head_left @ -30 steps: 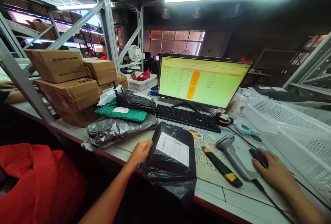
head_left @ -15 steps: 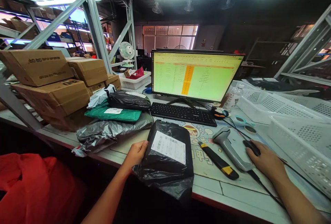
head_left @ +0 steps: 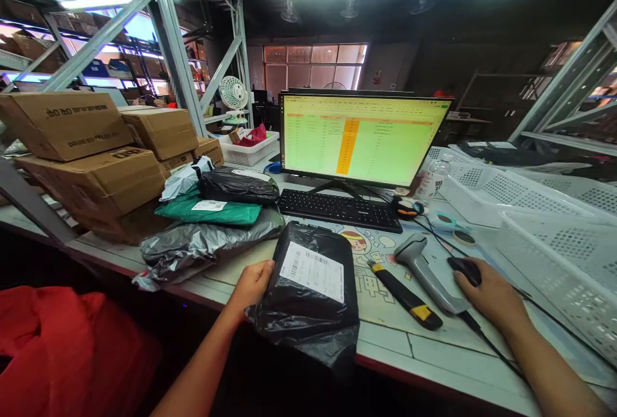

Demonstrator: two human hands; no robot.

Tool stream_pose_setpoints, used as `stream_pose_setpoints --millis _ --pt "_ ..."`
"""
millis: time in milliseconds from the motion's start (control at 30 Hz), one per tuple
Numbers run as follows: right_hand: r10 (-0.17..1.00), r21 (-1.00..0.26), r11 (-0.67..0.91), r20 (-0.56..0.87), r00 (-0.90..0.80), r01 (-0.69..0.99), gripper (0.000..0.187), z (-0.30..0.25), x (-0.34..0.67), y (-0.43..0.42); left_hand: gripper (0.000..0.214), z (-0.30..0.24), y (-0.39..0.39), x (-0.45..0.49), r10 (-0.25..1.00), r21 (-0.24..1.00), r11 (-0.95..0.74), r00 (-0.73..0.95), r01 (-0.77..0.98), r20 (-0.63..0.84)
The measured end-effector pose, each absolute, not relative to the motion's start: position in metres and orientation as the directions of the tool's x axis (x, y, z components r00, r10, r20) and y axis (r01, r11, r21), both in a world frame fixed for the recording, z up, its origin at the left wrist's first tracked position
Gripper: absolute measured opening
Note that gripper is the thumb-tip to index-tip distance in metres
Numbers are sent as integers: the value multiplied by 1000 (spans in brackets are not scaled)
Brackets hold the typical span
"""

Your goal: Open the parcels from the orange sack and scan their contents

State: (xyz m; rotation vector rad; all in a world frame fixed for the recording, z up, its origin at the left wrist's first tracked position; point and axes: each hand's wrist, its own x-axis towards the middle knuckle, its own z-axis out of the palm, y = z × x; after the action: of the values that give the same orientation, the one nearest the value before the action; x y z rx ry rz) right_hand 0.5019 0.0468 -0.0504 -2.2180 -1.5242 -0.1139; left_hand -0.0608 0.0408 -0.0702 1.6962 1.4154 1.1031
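My left hand [head_left: 254,287] grips the left side of a black plastic-wrapped parcel [head_left: 308,314], thumb on top, its other fingers hidden. The parcel bears a white barcode label [head_left: 313,272] and lies partly over the table's front edge. On the right, my right hand [head_left: 496,295] is closed over a black computer mouse [head_left: 465,270]. Between the hands lie a black and yellow utility knife [head_left: 405,295] and a grey barcode scanner [head_left: 430,274] with its cable. A monitor [head_left: 364,141] behind them shows a spreadsheet, with a black keyboard [head_left: 340,209] in front of it.
Cardboard boxes [head_left: 91,179] are stacked at the left. Beside them lies a pile of bagged parcels, a green one [head_left: 209,210] among them. White plastic baskets [head_left: 554,230] stand at the right, near a clear bottle [head_left: 434,179]. Red fabric [head_left: 67,346] shows at lower left.
My right hand has slid slightly left with the mouse. The whole view has shifted a little; the left hand keeps its hold on the parcel.
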Motion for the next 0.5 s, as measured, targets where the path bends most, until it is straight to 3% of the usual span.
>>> stream_pose_setpoints --millis 433,500 --pt "885 -274 -276 303 355 921 61 -56 505 48 67 -70 50 -63 988 913 -151 42 380 146" --pt "888 -282 -274 294 354 919 63 -50 501 46 73 -64 53 -65 997 942 -73 62 327 55"
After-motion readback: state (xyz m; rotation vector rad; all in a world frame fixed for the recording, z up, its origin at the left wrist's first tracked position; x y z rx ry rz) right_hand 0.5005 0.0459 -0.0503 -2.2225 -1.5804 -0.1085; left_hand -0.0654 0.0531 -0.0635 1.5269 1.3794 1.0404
